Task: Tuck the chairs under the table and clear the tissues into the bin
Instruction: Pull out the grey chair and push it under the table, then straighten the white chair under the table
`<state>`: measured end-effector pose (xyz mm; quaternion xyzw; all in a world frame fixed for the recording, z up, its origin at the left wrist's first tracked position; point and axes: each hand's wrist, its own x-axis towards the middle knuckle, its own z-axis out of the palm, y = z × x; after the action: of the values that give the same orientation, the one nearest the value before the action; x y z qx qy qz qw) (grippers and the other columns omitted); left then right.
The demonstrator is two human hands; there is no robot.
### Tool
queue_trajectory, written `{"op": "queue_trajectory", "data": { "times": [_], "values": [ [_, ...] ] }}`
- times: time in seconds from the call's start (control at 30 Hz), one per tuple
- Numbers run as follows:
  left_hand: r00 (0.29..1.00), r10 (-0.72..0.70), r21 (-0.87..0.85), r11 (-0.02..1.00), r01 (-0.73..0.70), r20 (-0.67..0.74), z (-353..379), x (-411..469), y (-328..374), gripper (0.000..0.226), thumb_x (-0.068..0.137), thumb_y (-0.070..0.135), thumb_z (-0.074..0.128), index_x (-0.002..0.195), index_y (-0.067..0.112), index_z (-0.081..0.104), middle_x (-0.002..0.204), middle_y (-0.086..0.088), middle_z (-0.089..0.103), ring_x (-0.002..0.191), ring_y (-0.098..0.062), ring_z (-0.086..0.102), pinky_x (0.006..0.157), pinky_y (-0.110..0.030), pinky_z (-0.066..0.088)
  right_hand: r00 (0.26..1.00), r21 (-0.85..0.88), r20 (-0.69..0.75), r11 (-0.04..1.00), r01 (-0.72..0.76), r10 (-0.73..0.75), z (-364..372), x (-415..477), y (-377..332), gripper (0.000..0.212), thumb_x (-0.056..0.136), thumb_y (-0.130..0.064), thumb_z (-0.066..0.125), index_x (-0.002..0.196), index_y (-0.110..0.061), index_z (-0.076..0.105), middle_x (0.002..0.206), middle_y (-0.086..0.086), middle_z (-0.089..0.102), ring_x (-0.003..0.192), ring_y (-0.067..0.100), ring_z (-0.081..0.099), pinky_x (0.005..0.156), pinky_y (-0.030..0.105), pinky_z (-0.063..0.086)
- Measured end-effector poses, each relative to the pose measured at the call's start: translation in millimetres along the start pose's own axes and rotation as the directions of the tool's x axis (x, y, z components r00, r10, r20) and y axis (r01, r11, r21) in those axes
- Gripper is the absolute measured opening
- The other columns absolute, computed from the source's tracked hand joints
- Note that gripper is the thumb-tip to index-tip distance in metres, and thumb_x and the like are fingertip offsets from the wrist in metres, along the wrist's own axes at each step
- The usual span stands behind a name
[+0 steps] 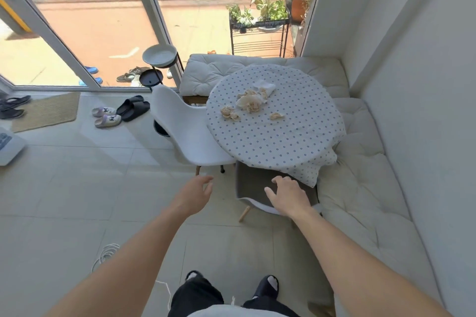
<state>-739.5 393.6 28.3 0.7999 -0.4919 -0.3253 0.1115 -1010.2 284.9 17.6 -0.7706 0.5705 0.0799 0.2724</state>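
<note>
Doormat (46,110): tan, on the tiled floor at far left, beside the glass door.
Slippers: a pale pair (107,116) and a black pair (134,108), on the floor between the doormat and the white chair.
Left hand (197,194): held out over bare floor, fingers (207,183) loosely spread and released, grasping nothing; well apart from either chair.
White chair (185,126): moulded shell, at the left edge of the round surface, seat partly under the cloth's rim, backrest facing away from it.
Round surface (278,141): covered with a white cloth with small blue dots; cloth corner hangs down at the near side.
Tissues (251,103): several crumpled pieces, beige and white, scattered on the far half of the surface, none off it.
Grey chair (253,184): dark padded seat, pale wooden leg, at the near edge of the surface, seat partly beneath the hanging cloth.
Right hand (288,194): palm down on the grey chair's back edge, fingers (279,180) spread flat and released, pressing rather than gripping.
Cushioned bench (360,183): cream, running along the wall behind and right of the surface.
</note>
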Motion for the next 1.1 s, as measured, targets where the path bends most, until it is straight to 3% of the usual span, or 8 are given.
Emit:
{"op": "queue_trajectory", "data": {
  "times": [0.13, 0.27, 0.67, 0.83, 1.1],
  "values": [
    [0.997, 0.0, -0.033, 0.999, -0.003, -0.072, -51.6, -0.2, -34.0, 0.043, 0.103, 0.033, 0.046, 0.143, 0.022, 0.058, 0.136, 0.005, 0.067, 0.132, -0.017, 0.058, 0.107, -0.031, 0.043, 0.999, 0.033, -0.02, 0.999, 0.038, -0.038, -10.5, 9.5, -50.5, 0.054, 0.101, -0.053, 0.049, 0.142, -0.018, 0.053, 0.14, 0.006, 0.058, 0.129, 0.028, 0.053, 0.104, 0.051, 0.048],
    [0.994, 0.015, -0.039, 0.999, -0.019, -0.106, -104.6, 13.2, -77.2, 0.044, 0.103, 0.033, 0.047, 0.145, 0.022, 0.056, 0.142, 0.004, 0.064, 0.133, -0.017, 0.057, 0.112, -0.035, 0.043, 0.998, 0.0, -0.045, 0.999, 0.04, -0.04, -10.0, 22.8, -105.7, 0.051, 0.101, -0.054, 0.049, 0.136, -0.016, 0.053, 0.131, 0.008, 0.059, 0.121, 0.028, 0.056, 0.101, 0.048, 0.051],
    [0.985, 0.143, 0.043, 0.989, -0.139, -0.097, -264.1, 86.2, -217.7, 0.041, 0.103, 0.026, 0.05, 0.143, 0.023, 0.059, 0.142, 0.002, 0.063, 0.132, -0.019, 0.057, 0.113, -0.038, 0.044, 0.993, 0.041, -0.091, 0.996, -0.077, 0.081, 24.7, 65.1, -260.6, 0.053, 0.101, -0.053, 0.05, 0.139, -0.017, 0.053, 0.131, 0.007, 0.059, 0.122, 0.026, 0.056, 0.101, 0.044, 0.051],
    [0.978, 0.204, 0.067, 0.977, -0.2, -0.054, -303.5, 138.2, -223.0, 0.042, 0.103, 0.027, 0.051, 0.144, 0.025, 0.058, 0.143, 0.005, 0.062, 0.134, -0.017, 0.056, 0.113, -0.036, 0.045, 0.986, 0.14, -0.079, 0.981, -0.135, 0.147, 35.5, 93.5, -300.1, 0.053, 0.1, -0.052, 0.052, 0.141, -0.017, 0.053, 0.137, 0.005, 0.058, 0.125, 0.025, 0.055, 0.102, 0.044, 0.051],
    [0.967, 0.254, 0.108, 0.961, -0.255, 0.027, -335.8, 249.9, -207.1, 0.042, 0.102, 0.026, 0.049, 0.143, 0.026, 0.059, 0.132, 0.006, 0.066, 0.121, -0.015, 0.061, 0.102, -0.031, 0.048, 0.978, 0.231, -0.035, 0.954, -0.191, 0.204, 25.5, 189.9, -332.1, 0.058, 0.101, -0.055, 0.046, 0.145, -0.018, 0.05, 0.143, 0.007, 0.054, 0.13, 0.026, 0.052, 0.107, 0.046, 0.048]
  ]
}}
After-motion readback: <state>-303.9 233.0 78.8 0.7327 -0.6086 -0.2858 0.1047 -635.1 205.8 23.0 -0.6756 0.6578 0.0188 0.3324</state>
